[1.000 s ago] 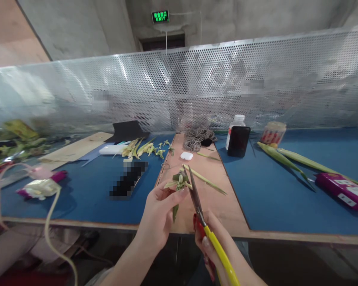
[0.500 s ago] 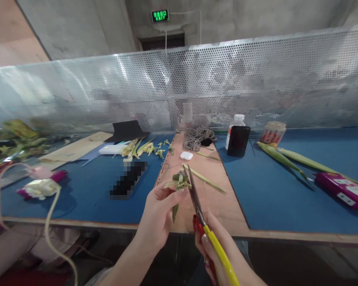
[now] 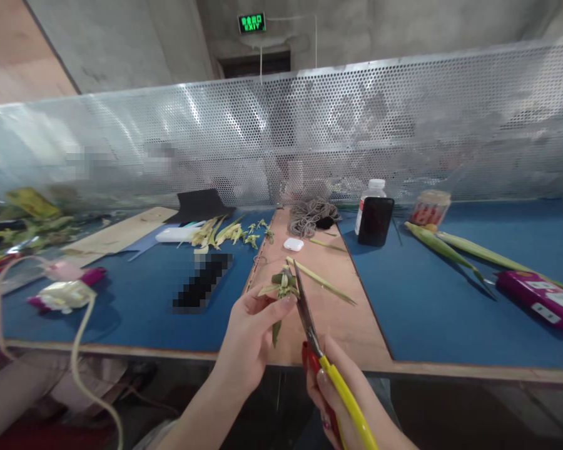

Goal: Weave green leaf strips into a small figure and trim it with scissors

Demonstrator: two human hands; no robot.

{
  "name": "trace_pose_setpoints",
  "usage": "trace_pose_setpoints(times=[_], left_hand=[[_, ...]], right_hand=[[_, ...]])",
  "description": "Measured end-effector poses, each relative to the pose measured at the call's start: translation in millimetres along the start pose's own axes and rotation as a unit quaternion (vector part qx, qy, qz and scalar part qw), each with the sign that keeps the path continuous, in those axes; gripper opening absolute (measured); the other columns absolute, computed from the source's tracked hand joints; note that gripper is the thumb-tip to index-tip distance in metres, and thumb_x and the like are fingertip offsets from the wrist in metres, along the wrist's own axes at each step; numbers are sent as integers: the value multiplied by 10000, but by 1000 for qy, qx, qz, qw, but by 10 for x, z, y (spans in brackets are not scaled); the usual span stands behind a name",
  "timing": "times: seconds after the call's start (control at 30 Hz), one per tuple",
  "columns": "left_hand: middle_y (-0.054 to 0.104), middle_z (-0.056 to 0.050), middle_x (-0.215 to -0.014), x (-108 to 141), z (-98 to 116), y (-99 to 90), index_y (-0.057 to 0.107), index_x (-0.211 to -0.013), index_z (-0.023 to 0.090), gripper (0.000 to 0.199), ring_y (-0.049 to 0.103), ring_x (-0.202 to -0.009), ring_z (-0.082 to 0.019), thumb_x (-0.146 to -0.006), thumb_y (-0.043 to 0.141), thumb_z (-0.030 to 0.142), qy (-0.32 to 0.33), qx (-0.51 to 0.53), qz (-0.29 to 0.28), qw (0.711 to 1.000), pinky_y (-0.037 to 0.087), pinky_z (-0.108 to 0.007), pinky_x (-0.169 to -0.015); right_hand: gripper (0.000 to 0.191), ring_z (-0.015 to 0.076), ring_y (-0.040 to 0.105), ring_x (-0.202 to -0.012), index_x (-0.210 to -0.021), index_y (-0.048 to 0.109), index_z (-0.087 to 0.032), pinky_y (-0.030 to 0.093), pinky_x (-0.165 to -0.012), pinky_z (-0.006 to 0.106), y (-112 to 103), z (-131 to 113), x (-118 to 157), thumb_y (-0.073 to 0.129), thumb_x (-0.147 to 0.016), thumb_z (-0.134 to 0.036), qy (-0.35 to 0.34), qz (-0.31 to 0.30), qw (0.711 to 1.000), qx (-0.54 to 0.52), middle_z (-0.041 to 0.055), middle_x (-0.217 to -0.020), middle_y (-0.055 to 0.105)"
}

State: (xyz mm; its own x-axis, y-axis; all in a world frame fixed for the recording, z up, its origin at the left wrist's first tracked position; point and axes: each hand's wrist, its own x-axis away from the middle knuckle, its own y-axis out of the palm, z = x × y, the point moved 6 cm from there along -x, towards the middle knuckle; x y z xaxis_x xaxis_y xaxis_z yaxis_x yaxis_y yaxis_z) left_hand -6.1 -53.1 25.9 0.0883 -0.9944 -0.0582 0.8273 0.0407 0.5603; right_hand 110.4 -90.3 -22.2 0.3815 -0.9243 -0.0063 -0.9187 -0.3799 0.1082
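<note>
Near the table's front edge, my left hand [image 3: 251, 331] pinches a small green leaf bundle [image 3: 284, 282], with one leaf hanging below the fingers. My right hand [image 3: 340, 381] is wrapped round scissors [image 3: 313, 334] with one yellow and one red handle. Their blades point up and away, beside the right side of the bundle, with the tips close together. Behind them a pale green leaf strip [image 3: 323, 281] lies on the wooden board [image 3: 286, 344].
A white case [image 3: 293, 244] and tangled grey cord [image 3: 312, 217] lie farther back. At left are a dark phone [image 3: 204, 281] and cut leaves [image 3: 220, 232]. A bottle [image 3: 376, 185], long leaves [image 3: 443, 250] and a purple device [image 3: 539, 297] are at right. Another person's legs show lower left.
The scissor blades have come closer together beside the bundle. My left hand and the bundle have hardly moved.
</note>
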Motion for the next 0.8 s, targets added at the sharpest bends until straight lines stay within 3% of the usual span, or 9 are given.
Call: trace_pose_setpoints(times=[0.57,0.8], left_hand=[[572,28,-588,-30,-37,-22,594,-576,132,142,503,-544,-50,-569,736,122,-19,7,9,1000,405,-132,-531],[566,27,-576,-32,-33,-57,604,-573,130,142,493,-544,-51,-570,743,159,-16,-26,16,999,405,-139,-537]], right_hand=[[408,45,310,-358,-767,412,-206,228,-311,160,29,76,19,462,-744,-611,52,-12,999,-12,-74,-478,383],[425,15,238,-310,-747,369,-211,168,-273,126,61,165,1,463,-734,-625,86,3,995,-57,-99,-453,335]])
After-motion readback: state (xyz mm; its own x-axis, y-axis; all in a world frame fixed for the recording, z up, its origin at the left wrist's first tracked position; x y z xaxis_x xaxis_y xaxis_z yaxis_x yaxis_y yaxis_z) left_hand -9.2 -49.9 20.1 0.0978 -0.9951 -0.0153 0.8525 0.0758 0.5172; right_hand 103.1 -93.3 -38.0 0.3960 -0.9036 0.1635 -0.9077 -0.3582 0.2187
